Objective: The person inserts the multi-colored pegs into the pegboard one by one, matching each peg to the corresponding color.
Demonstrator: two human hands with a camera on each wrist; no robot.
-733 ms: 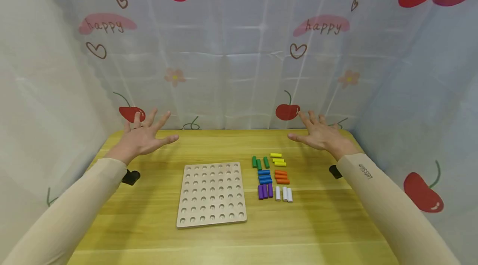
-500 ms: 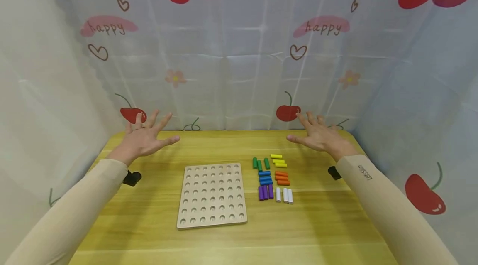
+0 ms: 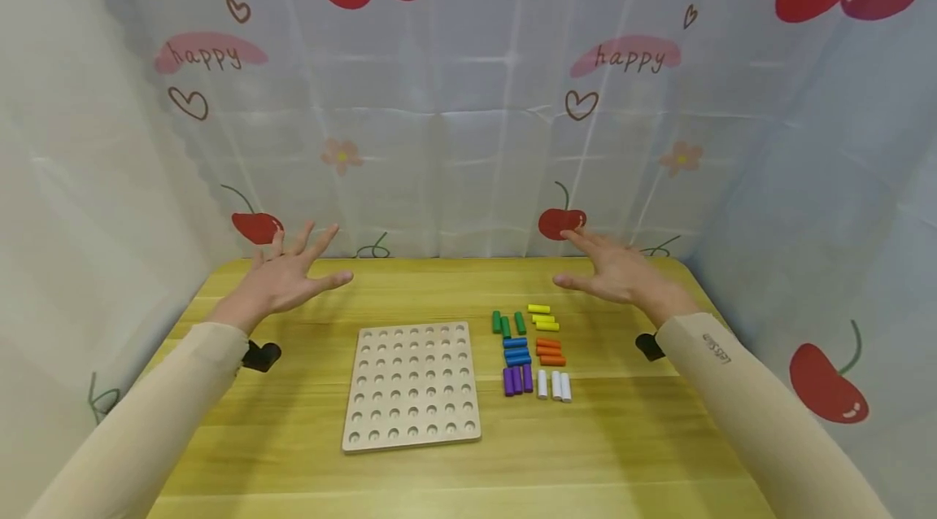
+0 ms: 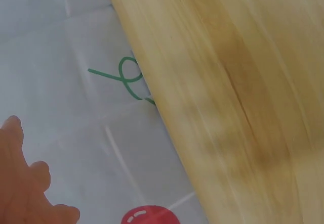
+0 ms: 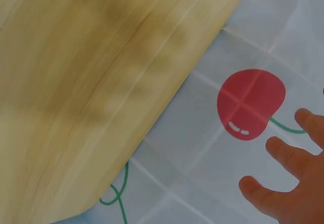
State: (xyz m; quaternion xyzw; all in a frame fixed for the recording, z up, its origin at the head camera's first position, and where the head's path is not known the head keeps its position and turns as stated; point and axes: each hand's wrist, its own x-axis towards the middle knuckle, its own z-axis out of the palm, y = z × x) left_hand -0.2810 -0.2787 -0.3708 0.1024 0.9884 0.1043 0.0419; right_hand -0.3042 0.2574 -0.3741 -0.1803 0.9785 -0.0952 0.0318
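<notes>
My left hand (image 3: pixel 281 279) hovers over the back left of the table with fingers spread, holding nothing. My right hand (image 3: pixel 622 275) is held over the back right, fingers extended and thumb apart, also holding nothing. Between them lies a square wooden pegboard (image 3: pixel 412 385) with rows of round holes, all bare. Right of the board lie short pegs sorted by colour: green (image 3: pixel 505 325), yellow (image 3: pixel 543 319), blue (image 3: pixel 516 352), orange (image 3: pixel 550 351), purple (image 3: pixel 517 380) and white (image 3: pixel 556 385). The right hand is nearest the yellow pegs. In the wrist views only fingers (image 4: pixel 38 176) and the bare tabletop show.
The wooden table (image 3: pixel 410 486) ends at the back against a pale curtain (image 3: pixel 439 177) printed with cherries and hearts. Curtain also hangs at both sides. A black wrist-camera mount (image 3: pixel 261 355) shows under the left cuff, another black mount (image 3: pixel 648 346) by the right cuff.
My right hand has lowered slightly and moved a little left, its fingers drawing closer together. The left hand has dipped slightly. Board and pegs stay where they were on the table.
</notes>
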